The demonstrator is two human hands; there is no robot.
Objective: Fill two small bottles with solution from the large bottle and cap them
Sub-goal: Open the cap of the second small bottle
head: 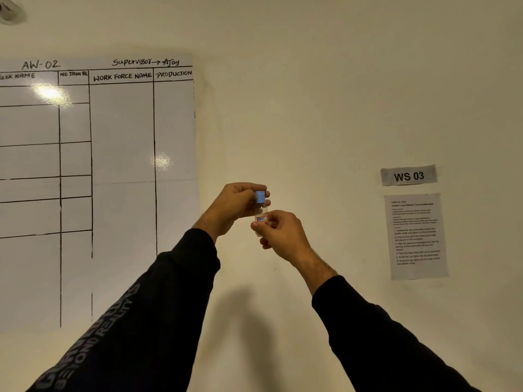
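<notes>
Small bottle [260,215] upright, midair: right hand [283,236] pinches body, left hand [236,206] grips blue cap [260,197]. Likely light, smooth, slippery; hold body firm.

Small clear glass bottles [260,215]: one
Blue round caps [260,197]: one
Hands: two, left [236,206], right [283,232]
White ruled whiteboards [121,165]: one
Printed paper sheets [416,236]: one
Grey "WS 03" signs [409,175]: one

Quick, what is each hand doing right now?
Left hand: fingers pinch the blue cap on the small bottle.
Right hand: grips the small bottle's body.
</notes>
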